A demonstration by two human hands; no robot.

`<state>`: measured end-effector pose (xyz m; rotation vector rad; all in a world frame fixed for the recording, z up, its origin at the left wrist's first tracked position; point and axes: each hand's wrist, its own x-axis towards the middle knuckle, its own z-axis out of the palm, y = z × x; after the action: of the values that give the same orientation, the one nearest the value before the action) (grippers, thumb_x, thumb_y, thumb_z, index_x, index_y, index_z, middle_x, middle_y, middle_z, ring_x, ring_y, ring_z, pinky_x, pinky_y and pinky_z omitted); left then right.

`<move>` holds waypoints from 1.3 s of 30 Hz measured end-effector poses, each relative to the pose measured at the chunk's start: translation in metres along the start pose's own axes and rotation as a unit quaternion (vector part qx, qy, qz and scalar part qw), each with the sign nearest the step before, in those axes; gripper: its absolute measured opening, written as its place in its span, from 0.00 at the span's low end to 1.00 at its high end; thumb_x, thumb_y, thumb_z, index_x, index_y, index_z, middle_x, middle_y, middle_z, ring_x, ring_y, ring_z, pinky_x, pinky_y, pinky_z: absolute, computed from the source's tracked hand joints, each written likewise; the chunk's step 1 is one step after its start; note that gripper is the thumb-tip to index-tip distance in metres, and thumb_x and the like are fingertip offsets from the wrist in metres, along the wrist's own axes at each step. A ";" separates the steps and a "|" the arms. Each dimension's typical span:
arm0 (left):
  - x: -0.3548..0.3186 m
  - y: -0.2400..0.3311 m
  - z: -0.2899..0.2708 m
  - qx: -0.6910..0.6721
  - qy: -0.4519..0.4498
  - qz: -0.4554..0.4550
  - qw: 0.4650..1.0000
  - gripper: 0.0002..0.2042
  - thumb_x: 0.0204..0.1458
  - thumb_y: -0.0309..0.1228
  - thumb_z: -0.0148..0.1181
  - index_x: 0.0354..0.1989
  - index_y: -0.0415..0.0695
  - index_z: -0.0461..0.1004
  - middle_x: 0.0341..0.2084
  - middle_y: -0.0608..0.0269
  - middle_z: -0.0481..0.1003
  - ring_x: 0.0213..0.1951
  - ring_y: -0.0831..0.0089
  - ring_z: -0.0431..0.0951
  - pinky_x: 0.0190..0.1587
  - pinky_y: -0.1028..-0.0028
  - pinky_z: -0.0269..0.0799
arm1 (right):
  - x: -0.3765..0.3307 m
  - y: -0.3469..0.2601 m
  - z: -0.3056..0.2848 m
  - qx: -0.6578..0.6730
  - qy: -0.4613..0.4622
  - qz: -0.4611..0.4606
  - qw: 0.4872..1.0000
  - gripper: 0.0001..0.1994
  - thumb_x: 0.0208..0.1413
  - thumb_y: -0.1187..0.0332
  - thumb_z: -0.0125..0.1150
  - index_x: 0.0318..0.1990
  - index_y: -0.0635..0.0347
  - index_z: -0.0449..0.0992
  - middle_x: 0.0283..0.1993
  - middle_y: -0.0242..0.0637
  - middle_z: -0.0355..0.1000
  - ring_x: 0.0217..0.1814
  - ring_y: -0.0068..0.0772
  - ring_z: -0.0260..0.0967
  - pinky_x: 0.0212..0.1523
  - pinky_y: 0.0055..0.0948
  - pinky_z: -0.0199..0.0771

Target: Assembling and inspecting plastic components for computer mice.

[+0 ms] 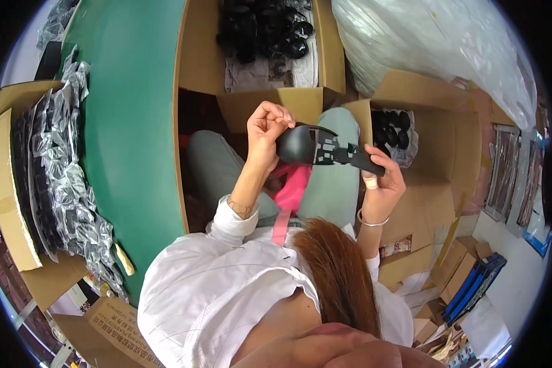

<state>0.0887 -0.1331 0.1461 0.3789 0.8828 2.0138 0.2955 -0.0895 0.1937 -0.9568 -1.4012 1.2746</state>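
Observation:
A black plastic part is held above my lap, with a smooth rounded cup at its left end and a slotted, flat section in the middle. My left hand pinches the upper rim of the cup between thumb and fingers. Around the narrow right end of the part, my right hand is closed, thumb and fingers on either side. A light wrap covers one finger of this hand. Beneath the part, a pink cloth lies between my legs.
Ahead stands an open carton of black rounded parts; another carton with black oval pieces is at right. The green table runs along my left, beside a carton of bagged black parts. A big clear plastic bag bulges at upper right.

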 end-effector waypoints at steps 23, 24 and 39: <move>-0.116 0.079 0.052 -0.061 -0.024 -0.158 0.985 0.16 0.39 0.07 0.40 0.27 0.47 0.63 0.25 0.65 0.67 0.29 0.77 0.65 0.32 0.85 0.60 | -0.065 -0.129 -0.007 -0.237 -0.182 -0.425 0.854 0.04 0.40 0.80 0.62 0.27 0.65 0.79 0.37 0.44 0.78 0.33 0.38 0.75 0.32 0.25 0.77; -0.116 0.079 0.051 -0.048 -0.038 -0.164 0.985 0.16 0.39 0.07 0.40 0.27 0.47 0.63 0.26 0.65 0.67 0.29 0.78 0.65 0.32 0.85 0.60 | -0.068 -0.135 -0.007 -0.253 -0.209 -0.425 0.844 0.04 0.41 0.80 0.62 0.28 0.65 0.79 0.37 0.44 0.78 0.33 0.37 0.75 0.32 0.24 0.77; -0.116 0.075 0.046 -0.118 -0.010 -0.290 0.950 0.17 0.39 0.07 0.40 0.28 0.47 0.64 0.28 0.66 0.67 0.29 0.79 0.66 0.32 0.85 0.63 | -0.072 -0.128 -0.013 -0.339 -0.231 -0.414 0.813 0.07 0.46 0.79 0.61 0.34 0.63 0.80 0.38 0.40 0.79 0.37 0.34 0.78 0.40 0.27 0.77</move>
<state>0.1349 -0.2346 0.2393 -0.0039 0.6338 1.5366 0.3306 -0.1746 0.3086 -0.3265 -2.3905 0.3104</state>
